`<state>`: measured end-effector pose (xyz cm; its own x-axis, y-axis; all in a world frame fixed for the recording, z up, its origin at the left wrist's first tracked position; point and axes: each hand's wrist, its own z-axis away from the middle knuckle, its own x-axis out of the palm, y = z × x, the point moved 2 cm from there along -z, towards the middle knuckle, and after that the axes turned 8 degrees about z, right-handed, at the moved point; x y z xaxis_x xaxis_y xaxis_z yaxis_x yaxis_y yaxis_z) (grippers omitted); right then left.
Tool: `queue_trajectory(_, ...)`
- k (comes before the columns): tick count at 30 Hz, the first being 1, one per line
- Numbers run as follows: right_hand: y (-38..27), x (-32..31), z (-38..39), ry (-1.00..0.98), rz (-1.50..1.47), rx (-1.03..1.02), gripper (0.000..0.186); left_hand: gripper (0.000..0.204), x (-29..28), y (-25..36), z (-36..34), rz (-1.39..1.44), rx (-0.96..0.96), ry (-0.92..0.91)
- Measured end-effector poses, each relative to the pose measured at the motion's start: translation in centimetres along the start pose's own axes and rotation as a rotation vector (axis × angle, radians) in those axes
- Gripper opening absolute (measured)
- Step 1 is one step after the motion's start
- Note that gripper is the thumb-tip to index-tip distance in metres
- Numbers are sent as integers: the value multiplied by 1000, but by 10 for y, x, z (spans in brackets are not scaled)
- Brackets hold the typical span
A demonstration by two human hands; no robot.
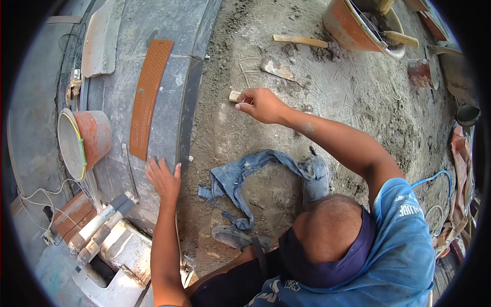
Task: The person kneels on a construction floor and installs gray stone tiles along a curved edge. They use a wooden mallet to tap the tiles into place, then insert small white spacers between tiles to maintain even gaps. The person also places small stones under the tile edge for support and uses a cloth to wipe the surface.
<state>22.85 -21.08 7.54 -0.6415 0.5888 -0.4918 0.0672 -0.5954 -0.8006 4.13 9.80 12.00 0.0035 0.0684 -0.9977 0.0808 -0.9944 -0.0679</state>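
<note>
My left hand (162, 176) has its fingers spread over the grey tiled ledge (169, 110), just below the lower end of a long orange-brown textured strip (149, 100). Whether the palm presses on the tiles, I cannot tell. Over the sandy ground to the right, my right hand (262, 104) is closed around a short pale wooden piece, like a tool handle (234, 96). Only its end shows; my fingers hide the rest. A worn, mortar-stained flat blade (279, 69) lies beyond that hand. Nearer to me, a crumpled strip of blue denim (232, 181) rests on the ground.
An orange mortar-stained bucket (353, 28) stands at the back right with wooden handles in it, beside a wooden-handled tool (299, 40). Another orange bucket (94, 138) lies tipped on the left. A red-brown can (422, 73) sits far right. White cable (48, 193) loops at left.
</note>
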Motion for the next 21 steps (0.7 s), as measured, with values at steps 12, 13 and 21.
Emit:
queue_trajectory(12,6,42,-129,-102,-1012,385,12,53,5,24,-50,4,-98,52)
queue_trajectory(13,9,42,-134,-113,-1010,384,12,53,7,28,-57,9,-90,67)
queue_trajectory(21,1,45,-161,-53,-909,329,31,50,15,31,-78,68,-69,145)
